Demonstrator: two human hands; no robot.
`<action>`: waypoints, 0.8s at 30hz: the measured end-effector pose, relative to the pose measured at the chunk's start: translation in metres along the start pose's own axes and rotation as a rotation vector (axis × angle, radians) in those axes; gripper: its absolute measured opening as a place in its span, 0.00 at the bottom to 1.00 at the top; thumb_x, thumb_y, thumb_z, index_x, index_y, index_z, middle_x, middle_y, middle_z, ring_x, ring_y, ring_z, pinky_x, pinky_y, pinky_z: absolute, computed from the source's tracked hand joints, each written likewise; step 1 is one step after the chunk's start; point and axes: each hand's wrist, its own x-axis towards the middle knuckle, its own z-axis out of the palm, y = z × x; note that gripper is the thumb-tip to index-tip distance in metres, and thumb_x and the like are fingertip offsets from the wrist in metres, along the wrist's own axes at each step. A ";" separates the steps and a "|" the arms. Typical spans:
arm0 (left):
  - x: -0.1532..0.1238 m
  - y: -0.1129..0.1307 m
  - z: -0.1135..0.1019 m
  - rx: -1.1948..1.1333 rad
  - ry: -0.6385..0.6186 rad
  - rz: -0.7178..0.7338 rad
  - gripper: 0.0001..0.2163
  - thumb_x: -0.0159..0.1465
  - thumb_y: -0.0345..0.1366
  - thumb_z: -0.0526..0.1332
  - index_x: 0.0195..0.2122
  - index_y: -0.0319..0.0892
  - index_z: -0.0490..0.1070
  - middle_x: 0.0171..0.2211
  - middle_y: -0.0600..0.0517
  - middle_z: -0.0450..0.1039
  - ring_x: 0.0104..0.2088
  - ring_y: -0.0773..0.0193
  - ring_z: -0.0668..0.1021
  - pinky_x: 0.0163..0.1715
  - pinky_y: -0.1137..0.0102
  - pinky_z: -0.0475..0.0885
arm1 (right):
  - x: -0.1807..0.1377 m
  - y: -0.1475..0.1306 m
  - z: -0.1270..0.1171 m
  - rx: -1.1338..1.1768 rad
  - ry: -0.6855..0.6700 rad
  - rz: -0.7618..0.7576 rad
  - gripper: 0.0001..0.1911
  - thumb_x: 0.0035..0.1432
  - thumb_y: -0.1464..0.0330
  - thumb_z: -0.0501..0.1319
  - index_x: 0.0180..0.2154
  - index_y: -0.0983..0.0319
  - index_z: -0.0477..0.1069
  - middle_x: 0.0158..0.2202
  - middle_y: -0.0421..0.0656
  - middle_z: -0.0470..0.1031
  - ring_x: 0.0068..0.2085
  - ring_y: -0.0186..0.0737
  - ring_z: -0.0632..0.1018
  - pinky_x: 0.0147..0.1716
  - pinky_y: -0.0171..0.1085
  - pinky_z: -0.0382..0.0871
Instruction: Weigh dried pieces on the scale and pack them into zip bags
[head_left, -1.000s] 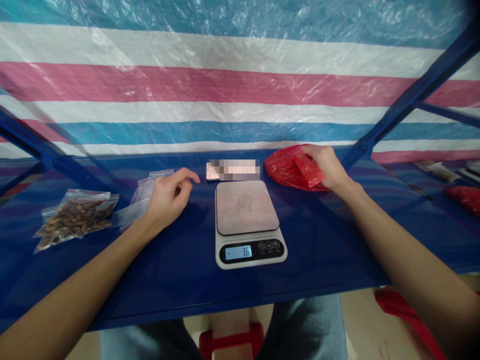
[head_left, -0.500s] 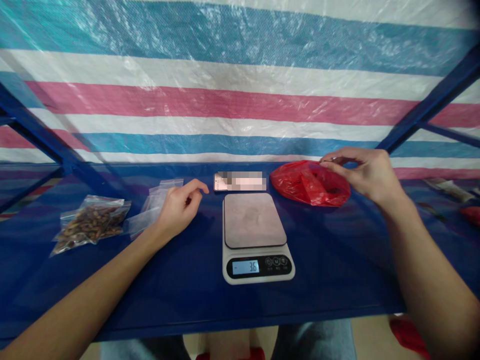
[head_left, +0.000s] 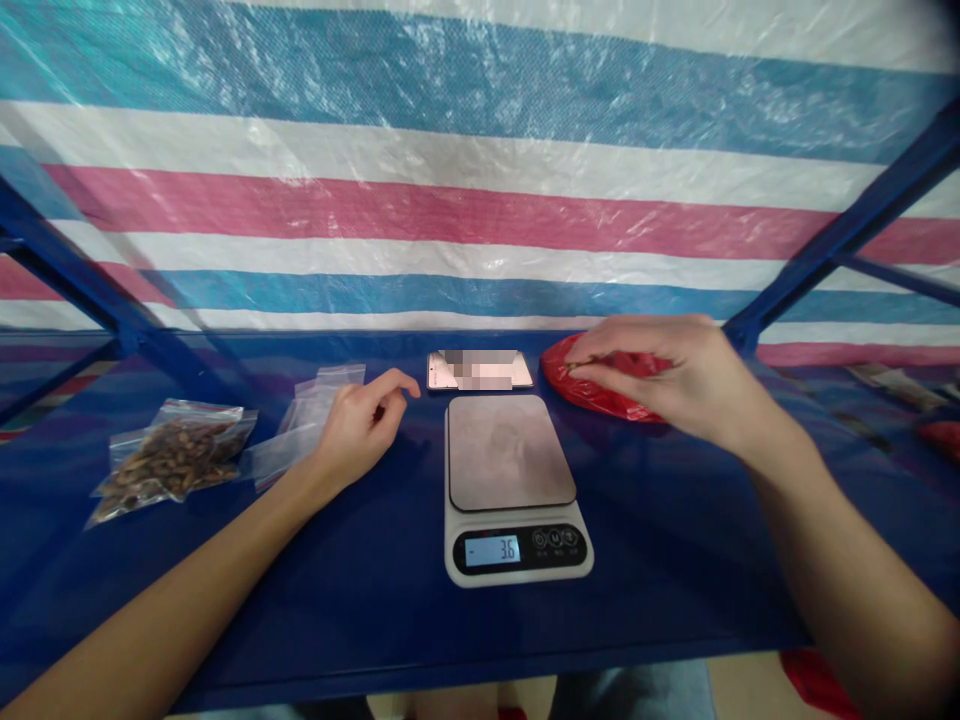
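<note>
My right hand (head_left: 660, 375) is above the red plastic bag (head_left: 600, 397), thumb and fingertips pinching a small brownish dried piece (head_left: 576, 366). Its exact kind is too small to make out. The hand covers part of the bag. A white kitchen scale (head_left: 512, 455) stands in the middle with a bare plate, its display reading -3.6. Left of the scale rests my left hand (head_left: 369, 425), loosely curled with nothing visible in it. Beneath and beside that hand lie several clear zip bags (head_left: 304, 410). Farther left is a zip bag of brown dried pieces (head_left: 176, 455).
A phone (head_left: 480, 371) lies flat behind the scale. The blue metal table (head_left: 360, 610) has blue frame posts (head_left: 817, 240) at both sides. A striped plastic sheet (head_left: 465, 210) hangs behind it. Other packets (head_left: 892, 385) lie at the far right.
My right hand has moved left across the red bag toward the scale, bringing the small piece with it. The left hand stays nearly where it was, and the display reading is unchanged.
</note>
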 end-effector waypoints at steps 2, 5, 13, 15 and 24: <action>0.000 0.001 0.000 -0.004 0.000 0.001 0.11 0.67 0.29 0.53 0.36 0.43 0.76 0.16 0.62 0.58 0.14 0.72 0.63 0.18 0.75 0.57 | 0.009 -0.012 0.011 0.039 -0.145 -0.075 0.06 0.69 0.65 0.64 0.40 0.54 0.81 0.39 0.42 0.84 0.38 0.43 0.83 0.38 0.40 0.74; 0.000 0.001 -0.001 -0.010 0.002 0.010 0.11 0.67 0.29 0.53 0.36 0.43 0.76 0.15 0.62 0.57 0.14 0.72 0.63 0.19 0.75 0.57 | 0.019 -0.021 0.024 0.037 -0.312 -0.156 0.08 0.71 0.69 0.62 0.40 0.57 0.80 0.39 0.42 0.82 0.37 0.41 0.81 0.37 0.39 0.70; 0.001 0.002 -0.002 -0.009 0.008 0.053 0.12 0.68 0.27 0.53 0.37 0.42 0.76 0.16 0.63 0.59 0.14 0.74 0.63 0.19 0.76 0.57 | 0.031 -0.031 0.035 -0.201 -0.576 -0.193 0.12 0.73 0.73 0.57 0.37 0.62 0.77 0.37 0.43 0.77 0.38 0.41 0.77 0.38 0.40 0.64; 0.001 0.003 -0.002 -0.011 0.007 0.053 0.12 0.68 0.28 0.53 0.37 0.42 0.76 0.16 0.63 0.59 0.14 0.74 0.64 0.19 0.77 0.58 | 0.033 -0.034 0.035 -0.207 -0.596 -0.194 0.13 0.74 0.73 0.56 0.37 0.62 0.77 0.38 0.44 0.77 0.39 0.41 0.77 0.38 0.40 0.64; 0.001 0.003 -0.003 -0.006 -0.005 0.032 0.12 0.68 0.29 0.53 0.37 0.42 0.77 0.16 0.63 0.61 0.14 0.73 0.64 0.20 0.77 0.58 | 0.040 -0.038 0.032 -0.062 -0.617 -0.181 0.10 0.72 0.74 0.59 0.37 0.63 0.78 0.40 0.44 0.78 0.40 0.40 0.78 0.40 0.38 0.65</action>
